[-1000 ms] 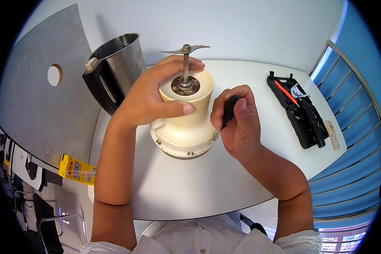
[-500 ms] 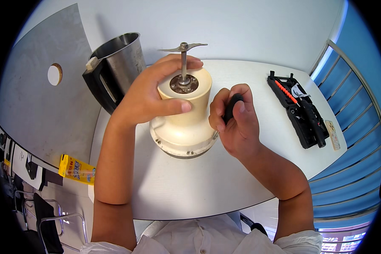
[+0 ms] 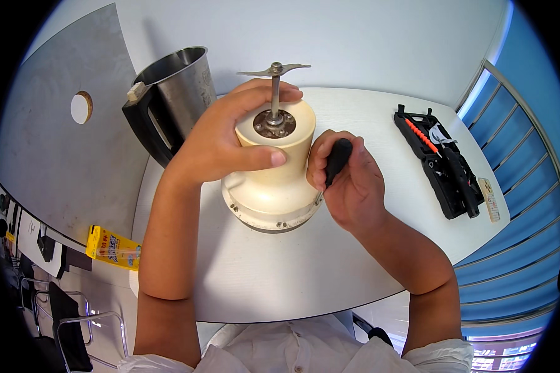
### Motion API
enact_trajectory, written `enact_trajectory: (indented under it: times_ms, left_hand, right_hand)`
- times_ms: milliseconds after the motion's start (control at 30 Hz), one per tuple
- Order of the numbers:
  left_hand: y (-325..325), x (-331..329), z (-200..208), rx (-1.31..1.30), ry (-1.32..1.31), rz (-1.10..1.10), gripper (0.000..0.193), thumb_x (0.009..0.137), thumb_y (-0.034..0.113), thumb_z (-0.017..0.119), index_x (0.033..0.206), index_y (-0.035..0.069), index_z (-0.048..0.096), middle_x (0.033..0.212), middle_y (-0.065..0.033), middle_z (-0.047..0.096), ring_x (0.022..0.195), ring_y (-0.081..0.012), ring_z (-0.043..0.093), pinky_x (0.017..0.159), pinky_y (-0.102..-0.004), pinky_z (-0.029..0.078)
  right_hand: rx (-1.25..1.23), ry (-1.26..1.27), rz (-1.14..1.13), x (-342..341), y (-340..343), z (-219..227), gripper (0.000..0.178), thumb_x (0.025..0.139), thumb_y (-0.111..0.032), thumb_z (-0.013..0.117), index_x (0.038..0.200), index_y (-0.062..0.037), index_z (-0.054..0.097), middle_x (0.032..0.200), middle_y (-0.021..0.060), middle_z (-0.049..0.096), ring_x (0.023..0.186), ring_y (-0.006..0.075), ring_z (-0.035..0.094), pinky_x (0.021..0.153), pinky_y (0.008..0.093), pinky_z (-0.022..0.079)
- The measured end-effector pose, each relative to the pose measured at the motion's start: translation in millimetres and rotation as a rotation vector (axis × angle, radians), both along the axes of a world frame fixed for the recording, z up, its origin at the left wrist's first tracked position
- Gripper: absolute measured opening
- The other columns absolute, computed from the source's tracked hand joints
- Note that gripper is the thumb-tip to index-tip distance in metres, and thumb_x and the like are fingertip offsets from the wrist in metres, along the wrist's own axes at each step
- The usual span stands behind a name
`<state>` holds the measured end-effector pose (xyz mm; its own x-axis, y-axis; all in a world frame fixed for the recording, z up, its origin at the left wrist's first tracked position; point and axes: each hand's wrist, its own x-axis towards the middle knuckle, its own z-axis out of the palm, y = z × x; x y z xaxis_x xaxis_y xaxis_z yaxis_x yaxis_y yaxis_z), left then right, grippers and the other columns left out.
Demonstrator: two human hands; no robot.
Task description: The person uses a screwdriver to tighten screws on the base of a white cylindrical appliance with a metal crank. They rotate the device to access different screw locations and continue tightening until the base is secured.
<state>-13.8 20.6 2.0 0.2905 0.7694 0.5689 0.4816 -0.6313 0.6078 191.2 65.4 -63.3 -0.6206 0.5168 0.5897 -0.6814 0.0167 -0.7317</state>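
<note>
Since the earlier frame, my right hand (image 3: 353, 183) is loosening around the black screwdriver (image 3: 338, 163), so more of its handle is showing, and the cream appliance body (image 3: 269, 188) is shifting very slightly to the right. This hand is holding the screwdriver lightly, with half-curled fingers, and its thin rod is pointing down at the body's lower right rim; whether the tip is sitting in a screw, I cannot tell. The body is standing on the table (image 3: 249, 273) before me, wide end down. I am judging it rigid and rather heavy, its smooth plastic a little slippery. My left hand (image 3: 214, 142) is gripping the narrower upper part, thumb in front and fingers behind, which is seeming to me the safest hold. Above, the metal blade (image 3: 276, 68) is probably sharp, so I am avoiding it. Farther left, the steel jug (image 3: 191, 87) is standing.
</note>
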Motion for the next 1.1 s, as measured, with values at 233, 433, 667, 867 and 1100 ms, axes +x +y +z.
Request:
enact_trajectory:
  times_ms: [233, 433, 667, 867, 1100]
  left_hand:
    - [-1.3, -1.2, 0.7, -0.024, -0.036, 0.015, 0.077, 0.063, 0.048, 0.069, 0.12, -0.002, 0.055, 0.124, -0.0129, 0.052, 0.115, -0.0245, 0.049, 0.098, -0.0362, 0.036]
    - [0.8, -2.9, -0.8, 0.006, -0.007, 0.002, 0.077, 0.063, 0.048, 0.069, 0.121, -0.002, 0.055, 0.124, -0.013, 0.052, 0.115, -0.0249, 0.049, 0.098, -0.0361, 0.037]
    - [0.4, -3.5, -1.7, -0.004, -0.016, 0.009, 0.077, 0.063, 0.047, 0.069, 0.12, -0.002, 0.055, 0.124, -0.0132, 0.052, 0.115, -0.0251, 0.049, 0.099, -0.0363, 0.036]
    - [0.1, -2.0, -1.0, -0.005, -0.018, 0.006, 0.078, 0.063, 0.047, 0.07, 0.12, -0.003, 0.055, 0.124, -0.0134, 0.052, 0.114, -0.0248, 0.05, 0.098, -0.036, 0.037]
    - [1.1, -4.3, -1.9, -0.01, -0.029, 0.001, 0.077, 0.063, 0.047, 0.07, 0.12, -0.003, 0.055, 0.124, -0.0131, 0.052, 0.114, -0.0245, 0.05, 0.098, -0.0358, 0.037]
  right_hand:
    - [-0.086, 0.091, -0.158, -6.9, -4.6, -2.3, 0.035, 0.097, -0.045, 0.038, 0.103, -0.0107, 0.041, 0.088, 0.0043, 0.046, 0.067, 0.0118, 0.044, 0.058, 0.0262, 0.035]
    - [0.0, 0.085, -0.131, -7.4, -2.5, -1.5, 0.024, 0.097, -0.034, 0.044, 0.102, -0.0098, 0.042, 0.09, 0.0054, 0.05, 0.07, 0.0121, 0.046, 0.062, 0.0257, 0.037]
    - [-0.016, 0.013, -0.058, -2.9, -0.8, -3.1, 0.034, 0.1, -0.039, 0.034, 0.103, -0.0074, 0.046, 0.083, 0.0066, 0.052, 0.066, 0.0123, 0.043, 0.062, 0.0255, 0.037]
    - [-0.069, 0.162, -0.006, -4.4, -1.0, -5.1, 0.032, 0.1, -0.04, 0.033, 0.104, -0.0095, 0.043, 0.085, 0.0064, 0.051, 0.064, 0.0122, 0.042, 0.06, 0.0254, 0.036]
    - [-0.038, 0.081, -0.198, -9.8, -7.7, -1.4, 0.036, 0.098, -0.045, 0.033, 0.101, -0.0097, 0.043, 0.085, 0.006, 0.051, 0.064, 0.0115, 0.043, 0.058, 0.0249, 0.035]
